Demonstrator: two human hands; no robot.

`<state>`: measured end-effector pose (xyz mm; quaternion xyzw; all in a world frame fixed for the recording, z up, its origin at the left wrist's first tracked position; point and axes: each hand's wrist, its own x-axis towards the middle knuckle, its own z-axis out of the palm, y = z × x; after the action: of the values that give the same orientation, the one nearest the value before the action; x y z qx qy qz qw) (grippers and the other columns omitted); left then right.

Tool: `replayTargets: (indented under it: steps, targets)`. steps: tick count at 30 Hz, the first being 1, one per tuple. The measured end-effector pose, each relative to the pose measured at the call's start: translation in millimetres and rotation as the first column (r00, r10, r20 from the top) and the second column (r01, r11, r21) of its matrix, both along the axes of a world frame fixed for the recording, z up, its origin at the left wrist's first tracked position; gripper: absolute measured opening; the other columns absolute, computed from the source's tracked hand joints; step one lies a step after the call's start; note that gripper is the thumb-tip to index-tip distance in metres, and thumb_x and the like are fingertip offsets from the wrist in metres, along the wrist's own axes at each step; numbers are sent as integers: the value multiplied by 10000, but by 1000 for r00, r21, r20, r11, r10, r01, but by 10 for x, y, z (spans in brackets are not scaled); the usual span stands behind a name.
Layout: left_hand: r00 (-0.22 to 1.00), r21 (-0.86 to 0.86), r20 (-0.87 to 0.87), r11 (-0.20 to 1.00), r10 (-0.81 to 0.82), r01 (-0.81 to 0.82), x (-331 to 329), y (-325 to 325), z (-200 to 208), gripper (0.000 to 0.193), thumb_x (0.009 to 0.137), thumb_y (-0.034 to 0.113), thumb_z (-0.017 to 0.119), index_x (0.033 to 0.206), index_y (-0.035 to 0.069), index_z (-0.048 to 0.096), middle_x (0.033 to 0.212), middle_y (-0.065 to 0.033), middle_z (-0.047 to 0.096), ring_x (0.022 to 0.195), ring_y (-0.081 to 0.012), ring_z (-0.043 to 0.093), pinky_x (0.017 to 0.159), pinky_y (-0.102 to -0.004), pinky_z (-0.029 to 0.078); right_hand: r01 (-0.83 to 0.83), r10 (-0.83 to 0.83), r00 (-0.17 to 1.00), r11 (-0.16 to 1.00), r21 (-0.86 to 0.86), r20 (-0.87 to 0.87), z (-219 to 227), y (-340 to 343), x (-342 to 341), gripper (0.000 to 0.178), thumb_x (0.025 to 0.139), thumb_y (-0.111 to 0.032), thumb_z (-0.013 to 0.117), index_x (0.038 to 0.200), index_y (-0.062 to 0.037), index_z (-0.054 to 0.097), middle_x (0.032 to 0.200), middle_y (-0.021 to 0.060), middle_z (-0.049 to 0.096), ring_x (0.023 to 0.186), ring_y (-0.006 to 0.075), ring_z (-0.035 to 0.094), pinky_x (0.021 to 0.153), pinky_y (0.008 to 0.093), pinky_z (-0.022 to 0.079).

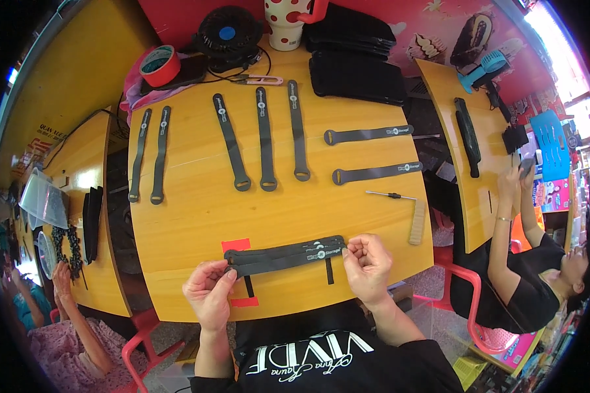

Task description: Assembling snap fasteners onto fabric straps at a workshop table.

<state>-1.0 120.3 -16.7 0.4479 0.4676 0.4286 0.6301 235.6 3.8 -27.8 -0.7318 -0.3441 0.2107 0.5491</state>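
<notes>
My left hand (211, 291) pinches the slotted left end of a small stack of dark grey straps (275, 262), with thumb and fingers closed. At the printed right end, my right hand (368, 267) grips the same stack between thumb and fingers. The stack lies crosswise near the table's front edge, its layers slightly fanned. Under it run two narrow black strips (330, 270), and red tape (236, 245) shows at its left. Farther back lie several single straps, among them an upright one (263, 141) in the middle and a sideways one (373, 173) at the right.
A thin metal hook tool (393, 195) and a beige ridged bar (416, 223) lie at right. Behind are snips (262, 80), a tape roll (159, 67), a black fan (228, 33), a spotted tumbler (283, 26) and black stacks (357, 77). People sit at both side tables.
</notes>
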Motion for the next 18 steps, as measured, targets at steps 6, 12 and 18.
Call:
replayTargets:
  steps: [6,12,18]
  targets:
    - [1000,-13,-28,1000,-2,2,-21,2,-30,201,800,-132,665,975,-34,665,805,-43,642,676,-74,584,578,-180,449,11,-11,1000,1000,-17,28,-3,9,-4,206,786,140,628,944,18,577,794,21,576,640,23,512,534,157,412]
    - [999,-20,-39,1000,-7,7,-29,-2,-30,204,798,-135,663,976,-37,665,812,-37,637,673,-66,566,584,-178,444,47,-46,999,998,-36,26,13,33,-13,178,778,105,649,910,7,582,738,26,589,590,51,543,507,192,428]
    - [999,3,-32,1000,2,-2,-40,-5,-65,202,800,-135,661,977,-38,666,822,-30,638,685,-59,561,604,-177,442,45,-44,999,998,-51,14,37,45,-23,189,783,116,638,925,5,582,760,18,579,610,34,516,518,173,412]
